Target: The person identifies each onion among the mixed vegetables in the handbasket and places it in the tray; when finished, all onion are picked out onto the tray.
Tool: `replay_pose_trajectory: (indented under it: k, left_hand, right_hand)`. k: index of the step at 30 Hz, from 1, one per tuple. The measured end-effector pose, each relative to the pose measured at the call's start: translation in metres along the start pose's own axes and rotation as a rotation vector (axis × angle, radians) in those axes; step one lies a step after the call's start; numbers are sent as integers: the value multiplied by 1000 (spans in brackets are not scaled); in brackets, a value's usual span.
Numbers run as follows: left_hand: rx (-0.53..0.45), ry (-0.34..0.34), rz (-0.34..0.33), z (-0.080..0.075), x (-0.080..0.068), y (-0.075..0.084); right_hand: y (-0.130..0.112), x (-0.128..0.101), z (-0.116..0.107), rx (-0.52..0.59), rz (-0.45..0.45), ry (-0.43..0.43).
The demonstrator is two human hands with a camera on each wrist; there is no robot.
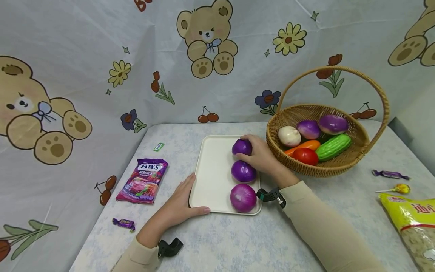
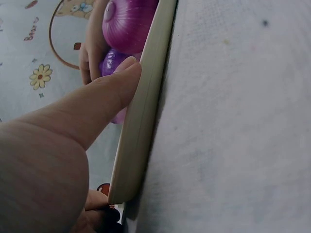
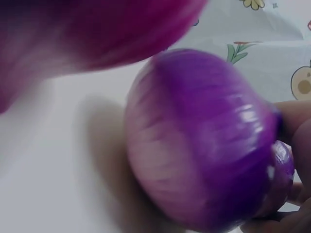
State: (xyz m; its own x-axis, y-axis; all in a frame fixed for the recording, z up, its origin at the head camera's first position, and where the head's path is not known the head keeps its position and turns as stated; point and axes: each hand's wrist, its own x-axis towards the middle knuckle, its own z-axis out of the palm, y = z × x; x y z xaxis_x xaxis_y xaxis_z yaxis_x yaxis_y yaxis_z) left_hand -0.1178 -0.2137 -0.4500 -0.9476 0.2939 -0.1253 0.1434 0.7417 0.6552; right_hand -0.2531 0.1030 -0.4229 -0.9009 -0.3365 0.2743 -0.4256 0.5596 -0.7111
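A cream tray point(image 1: 214, 173) lies on the table with three purple onions in a row along its right side. My right hand point(image 1: 259, 155) holds the farthest onion point(image 1: 240, 147), fingers over its far side and thumb on its near side. Just in front of that thumb is the middle onion point(image 1: 243, 171), which fills much of the right wrist view. The nearest, pinker onion point(image 1: 243, 198) sits by the tray's front right corner. At the front left corner, my left hand point(image 1: 178, 200) touches the tray, straight fingers along the left side and thumb point(image 2: 114, 85) against the front edge.
A wicker basket point(image 1: 323, 172) with a tall handle holds several vegetables at the back right. A purple candy bag point(image 1: 143, 181) and wrapped candies point(image 1: 124, 223) lie left. On the right are a wrapped candy point(image 1: 391, 174), a lollipop point(image 1: 401, 189) and a yellow bag point(image 1: 414, 223).
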Motion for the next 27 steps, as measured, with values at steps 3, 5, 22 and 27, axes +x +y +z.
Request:
replay_pose_trajectory:
  k: [3,5,22,27]
  left_hand:
    - [2,0,2,0,0,0]
    - [4,-2,4,0,0,-1]
    - [3,-4,8,0,0,-1]
    - [1,-2,11,0,0,-1]
  right_hand:
    - [3,-1,3,13,29,12]
    - [3,-3,4,24,47,16]
    - [-8,-6,-1,0,61,36]
    - [-15,-7,-4,0,67,54]
